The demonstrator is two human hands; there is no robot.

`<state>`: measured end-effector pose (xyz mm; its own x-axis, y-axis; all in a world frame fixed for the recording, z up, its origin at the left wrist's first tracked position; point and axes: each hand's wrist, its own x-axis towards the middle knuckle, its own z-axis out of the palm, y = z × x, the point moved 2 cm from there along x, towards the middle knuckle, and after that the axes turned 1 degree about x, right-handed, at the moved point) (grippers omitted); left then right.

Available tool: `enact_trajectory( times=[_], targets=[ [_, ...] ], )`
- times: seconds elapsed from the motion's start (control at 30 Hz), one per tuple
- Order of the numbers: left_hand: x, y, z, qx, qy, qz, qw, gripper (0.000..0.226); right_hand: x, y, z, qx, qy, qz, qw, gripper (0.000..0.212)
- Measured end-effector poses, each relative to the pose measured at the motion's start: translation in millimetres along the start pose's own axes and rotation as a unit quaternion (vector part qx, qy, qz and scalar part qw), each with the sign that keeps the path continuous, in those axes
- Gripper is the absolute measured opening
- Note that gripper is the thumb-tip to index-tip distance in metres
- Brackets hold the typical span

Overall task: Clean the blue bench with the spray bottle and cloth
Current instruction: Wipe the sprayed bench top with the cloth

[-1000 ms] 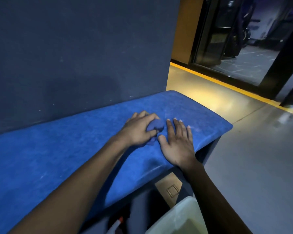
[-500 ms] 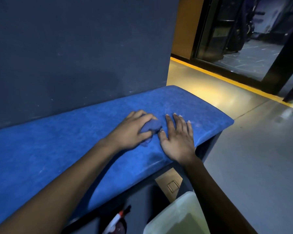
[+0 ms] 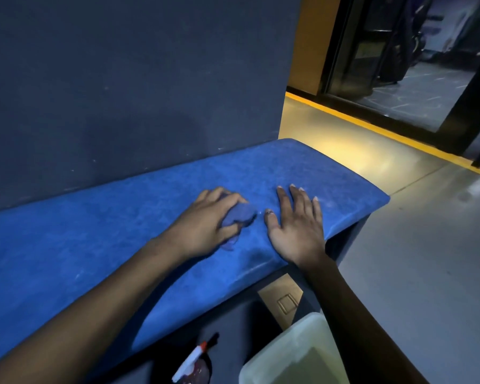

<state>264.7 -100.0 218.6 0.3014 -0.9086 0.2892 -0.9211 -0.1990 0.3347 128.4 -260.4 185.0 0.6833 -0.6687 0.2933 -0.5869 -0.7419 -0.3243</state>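
Blue and faintly fuzzy, the padded table [image 3: 67, 245] is the largest thing in view, running from 9 o'clock across to its rounded end at about 3 o'clock, backed by a dark grey wall [image 3: 122, 79] that fills everything from 10 to 12 o'clock; pale scuffs and specks show on the surface, most of them near the rounded end. At about 5 o'clock a whitish bin [image 3: 294, 356] stands on the floor below the table's front edge. The right hand [image 3: 295, 221] lies flat and spread, palm down, close to the table's end, gripping nothing and seemingly bracing. The left hand [image 3: 205, 223], just beside it toward 9 o'clock, has its grip closed around a bunched blue cloth [image 3: 240, 217], pressed onto the surface so that folds bulge out between thumb and fingers. Smallest, at 6 o'clock, the spray bottle [image 3: 190, 364] with its white and red head sits low beneath the table, touched by neither hand. Judged from this, the wiping step is in hand and spraying is set aside for now; the next move likely calls for steady downward pressure and a sweep of the cloth toward the speckled end, with the right hand lifted clear of its path
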Motion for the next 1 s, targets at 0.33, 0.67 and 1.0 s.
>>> enact_trajectory(
  times=[0.33, 0.67, 1.0],
  targets=[
    [86, -6, 13, 0.014, 0.029, -0.101, 0.994, 0.041, 1, 0, 3, -0.004, 0.001, 0.006, 1.000, 0.068],
    [44, -48, -17, 0.014, 0.041, -0.099, 0.994, 0.031, -2, -2, -1, -0.007, -0.011, 0.005, 1.000, 0.066],
    [29, -26, -25, -0.007, -0.055, -0.012, 0.998, 0.038, -1, -4, -5, -0.020, -0.036, 0.009, 0.999, 0.066]
  ],
)
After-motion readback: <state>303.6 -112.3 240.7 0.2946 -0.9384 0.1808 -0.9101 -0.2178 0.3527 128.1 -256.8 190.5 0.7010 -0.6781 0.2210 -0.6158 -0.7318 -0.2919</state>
